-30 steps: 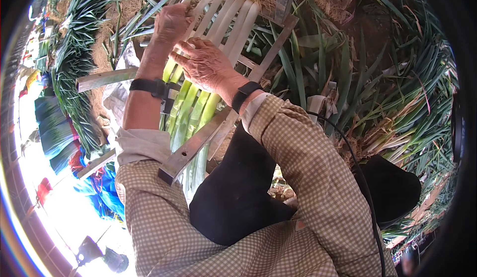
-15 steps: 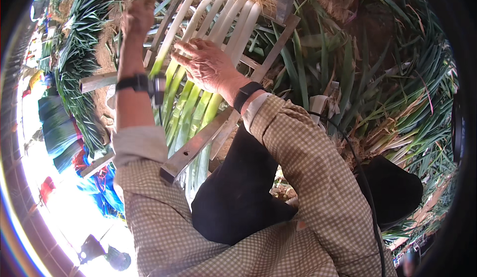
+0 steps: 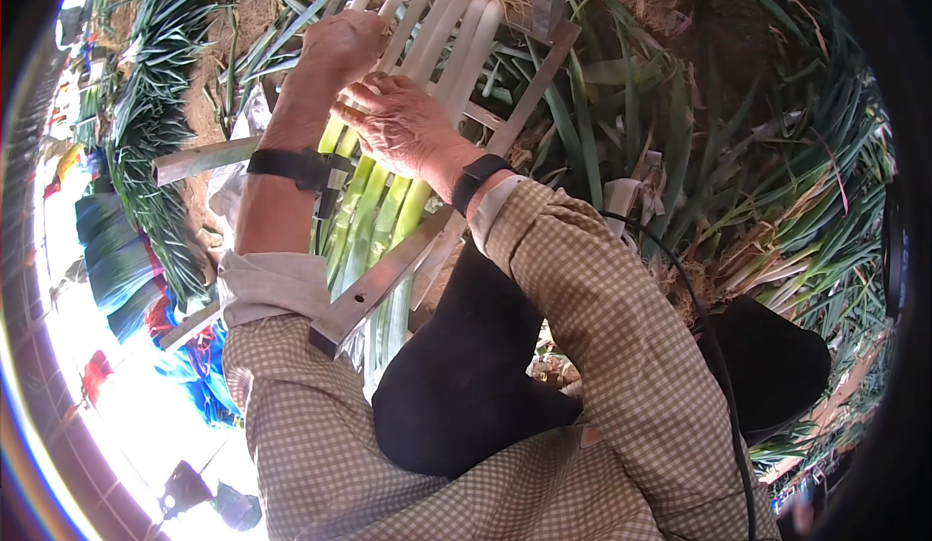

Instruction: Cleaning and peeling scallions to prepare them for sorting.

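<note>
Several long green onions (image 3: 442,41) lie side by side, white shafts and roots at the far end, green leaves toward me. They rest in a metal frame (image 3: 383,284), roots up against its far metal plate. My left hand (image 3: 340,51), a dark band on its wrist, is curled over the leftmost white shafts; its fingertips are hidden underneath. Just right of it, my right hand (image 3: 396,126) lies across the middle shafts where white turns green, fingers extended and a little apart.
Loose onion leaves and stalks (image 3: 777,279) are heaped at the right. A row of green leaves (image 3: 160,124) runs down the left. A metal bar (image 3: 204,160) juts out beside my left forearm. A dark cable (image 3: 714,347) hangs along my right sleeve.
My left hand has come right and slightly toward me, from beyond the frame's left rail onto the leftmost onions. My right hand has stayed nearly in place.
</note>
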The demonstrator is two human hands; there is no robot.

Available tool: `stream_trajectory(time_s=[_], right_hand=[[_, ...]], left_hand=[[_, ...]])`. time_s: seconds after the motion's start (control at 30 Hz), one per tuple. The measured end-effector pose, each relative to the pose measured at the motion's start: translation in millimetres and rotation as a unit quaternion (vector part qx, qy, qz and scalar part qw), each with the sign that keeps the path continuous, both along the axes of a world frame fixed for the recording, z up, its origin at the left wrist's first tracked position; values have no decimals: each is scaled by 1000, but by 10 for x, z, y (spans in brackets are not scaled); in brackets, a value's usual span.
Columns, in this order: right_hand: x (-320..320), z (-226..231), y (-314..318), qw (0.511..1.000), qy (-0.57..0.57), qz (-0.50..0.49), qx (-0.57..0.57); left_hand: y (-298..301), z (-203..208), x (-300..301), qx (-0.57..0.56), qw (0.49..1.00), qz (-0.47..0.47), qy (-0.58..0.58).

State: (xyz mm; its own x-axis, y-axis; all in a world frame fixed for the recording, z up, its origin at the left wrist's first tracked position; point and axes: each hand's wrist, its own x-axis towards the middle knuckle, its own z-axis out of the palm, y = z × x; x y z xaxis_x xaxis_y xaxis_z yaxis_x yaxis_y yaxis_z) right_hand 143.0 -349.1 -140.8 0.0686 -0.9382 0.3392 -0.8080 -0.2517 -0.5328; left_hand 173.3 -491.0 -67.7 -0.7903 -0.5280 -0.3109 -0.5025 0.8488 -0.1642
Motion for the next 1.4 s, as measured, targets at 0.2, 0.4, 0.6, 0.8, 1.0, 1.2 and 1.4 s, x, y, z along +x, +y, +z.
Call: stream_trajectory(time_s=[0.2,0.4,0.6,0.8,1.0,1.2,1.4], right_hand=[[7,53,-24,999,-29,9,-12],[-18,43,-8,1000,-7,-7,-11],[-34,98,11,999,17,3,28],[20,83,-4,1000,17,-5,0],[-1,57,-18,1000,14,-6,-8],[10,49,-22,1000,24,1,9],[10,48,-2,999,37,-11,-3]], left_hand=[[-449,32,340,457,702,318,444],[-234,-110,304,142,957,24,251],[-36,-199,162,70,972,6,225],[-445,-308,131,161,926,75,333],[-439,-339,383,222,903,66,362],[-180,-257,245,146,972,50,175],[-240,-252,220,96,977,-54,180]])
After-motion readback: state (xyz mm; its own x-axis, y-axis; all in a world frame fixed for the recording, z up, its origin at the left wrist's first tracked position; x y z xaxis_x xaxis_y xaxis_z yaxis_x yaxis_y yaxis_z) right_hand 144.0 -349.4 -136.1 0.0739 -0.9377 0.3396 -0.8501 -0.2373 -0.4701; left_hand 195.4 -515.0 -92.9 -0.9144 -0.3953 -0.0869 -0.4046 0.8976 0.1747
